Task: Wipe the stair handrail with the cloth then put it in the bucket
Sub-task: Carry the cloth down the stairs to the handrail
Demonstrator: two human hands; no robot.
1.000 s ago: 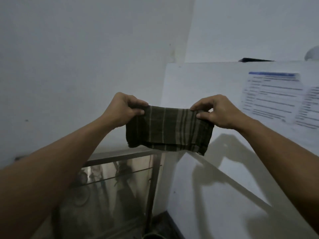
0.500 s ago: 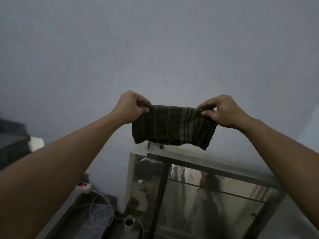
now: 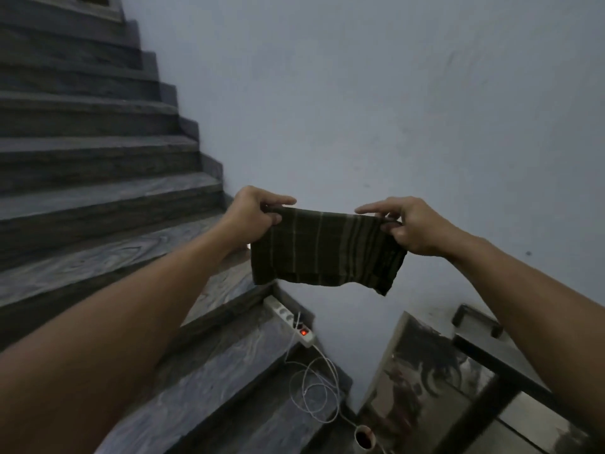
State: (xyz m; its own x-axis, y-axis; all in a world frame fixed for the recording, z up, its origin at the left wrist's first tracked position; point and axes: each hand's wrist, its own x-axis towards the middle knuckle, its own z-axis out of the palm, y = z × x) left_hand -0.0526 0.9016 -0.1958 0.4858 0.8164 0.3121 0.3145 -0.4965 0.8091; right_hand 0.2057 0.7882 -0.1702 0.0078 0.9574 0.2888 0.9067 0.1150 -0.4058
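In the two earlier pictures we faced a plain wall and a glass-fronted cabinet; by this moment our view had turned to the left, and the stairs [image 3: 98, 178] filled the upper left of the frame. Our hold on the cloth [image 3: 322, 249] had not changed: the left hand [image 3: 253, 216] pinched its upper left corner and the right hand [image 3: 411, 229] pinched its upper right corner, so the cloth hung stretched between them in the middle of the frame, in front of the wall [image 3: 393, 109]. We judged that the turn brought us toward the staircase, but no handrail was visible, so the wiping had not begun. The bucket was also not in view. The only open container we saw was a small cup [image 3: 364, 438] at the bottom of the frame; its contents were too dark to tell. A power strip [image 3: 291, 321] with a red light lay on a lower step.
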